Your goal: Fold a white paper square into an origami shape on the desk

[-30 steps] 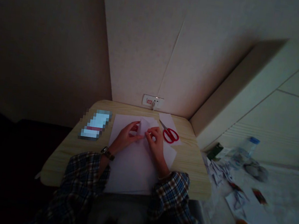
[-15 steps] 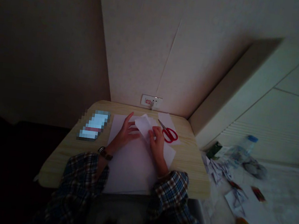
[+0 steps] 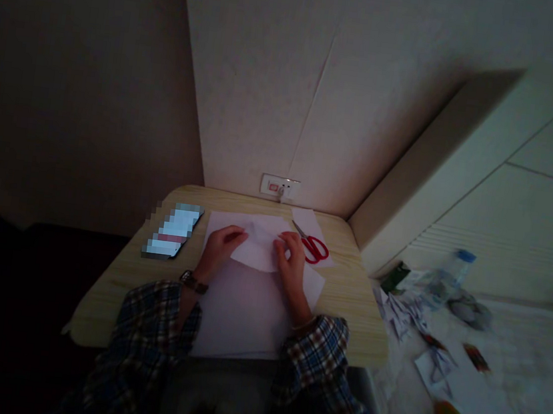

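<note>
A small white piece of paper is stretched between my two hands above a stack of larger white sheets on the wooden table. My left hand pinches its left edge, fingers curled. My right hand grips its right edge, fingers closed. Both sleeves are plaid, and a watch sits on my left wrist. Red-handled scissors lie just right of my right hand.
A phone with a lit screen lies at the table's left back. A wall socket sits behind the table. To the right, a bed surface holds folded paper pieces, a plastic bottle and small scraps.
The paper was folded narrow and held upright between my fingers; it has been opened out wider and now lies flatter between both hands. My left hand's fingers have closed on its edge.
</note>
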A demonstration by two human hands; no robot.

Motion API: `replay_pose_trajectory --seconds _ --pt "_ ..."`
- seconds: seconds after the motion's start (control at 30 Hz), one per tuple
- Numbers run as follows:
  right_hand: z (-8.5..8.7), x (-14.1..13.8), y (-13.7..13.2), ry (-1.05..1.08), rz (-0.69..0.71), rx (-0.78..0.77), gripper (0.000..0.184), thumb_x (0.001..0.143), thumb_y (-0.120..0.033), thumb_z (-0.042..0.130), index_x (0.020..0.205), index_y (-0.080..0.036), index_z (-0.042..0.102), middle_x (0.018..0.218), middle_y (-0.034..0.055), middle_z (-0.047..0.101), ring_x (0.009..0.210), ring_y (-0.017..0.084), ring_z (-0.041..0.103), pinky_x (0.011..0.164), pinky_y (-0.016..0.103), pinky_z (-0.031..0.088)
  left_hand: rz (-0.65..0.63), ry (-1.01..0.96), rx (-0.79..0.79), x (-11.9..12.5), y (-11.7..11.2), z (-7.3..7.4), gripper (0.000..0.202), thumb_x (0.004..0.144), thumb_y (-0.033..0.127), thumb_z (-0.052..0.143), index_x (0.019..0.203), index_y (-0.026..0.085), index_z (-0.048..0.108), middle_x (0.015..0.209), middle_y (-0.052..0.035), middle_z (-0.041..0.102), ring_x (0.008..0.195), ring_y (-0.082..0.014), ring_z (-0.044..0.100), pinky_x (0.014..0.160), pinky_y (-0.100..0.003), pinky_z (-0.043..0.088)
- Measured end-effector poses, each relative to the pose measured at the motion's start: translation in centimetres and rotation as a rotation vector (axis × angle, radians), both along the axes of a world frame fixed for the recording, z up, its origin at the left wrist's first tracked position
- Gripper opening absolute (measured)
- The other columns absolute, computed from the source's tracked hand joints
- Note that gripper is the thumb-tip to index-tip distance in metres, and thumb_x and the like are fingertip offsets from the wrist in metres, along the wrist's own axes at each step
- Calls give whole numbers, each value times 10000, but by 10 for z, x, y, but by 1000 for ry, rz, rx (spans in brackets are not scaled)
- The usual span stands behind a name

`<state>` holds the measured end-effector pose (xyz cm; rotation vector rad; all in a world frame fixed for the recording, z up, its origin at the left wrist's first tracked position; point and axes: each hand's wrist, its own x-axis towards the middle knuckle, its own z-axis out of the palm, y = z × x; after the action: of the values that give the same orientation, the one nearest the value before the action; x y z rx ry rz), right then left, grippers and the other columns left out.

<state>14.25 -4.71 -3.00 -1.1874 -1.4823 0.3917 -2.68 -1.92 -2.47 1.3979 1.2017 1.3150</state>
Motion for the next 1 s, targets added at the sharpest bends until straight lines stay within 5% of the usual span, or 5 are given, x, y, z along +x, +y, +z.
replay_pose_trajectory --seconds 0.23,0.37,0.8,1.0 --pt "-4 -1 3 225 40 -211 158 770 -350 543 818 -200 536 813 10 554 737 150 521 639 252 426 141 -49 28 -7 4 -7 299 658 422 651 772 146 661 777 -40 663 748 -176 597 680 -286 485" --pt "-6 -1 7 268 93 -220 177 747 -331 547 660 -199 468 637 -36 465 609 124 454 552 231 358 165 -27 193 -10 5 -6 218 688 369 641 744 159 657 1002 -69 638 966 -192 577 856 -327 466" --pt "-5 0 6 318 117 -227 204 746 -353 536 642 -206 440 592 -41 390 565 115 396 504 223 327 90 -18 220 -7 1 0 200 706 373 617 697 173 618 1165 -91 587 1101 -224 522 885 -366 464" --pt "-7 0 7 358 87 -205 169 718 -339 554 667 -204 465 641 -27 429 618 129 433 552 236 372 88 -22 179 -7 2 -3 203 709 377 613 712 173 621 1057 -77 622 1010 -208 568 816 -333 499"
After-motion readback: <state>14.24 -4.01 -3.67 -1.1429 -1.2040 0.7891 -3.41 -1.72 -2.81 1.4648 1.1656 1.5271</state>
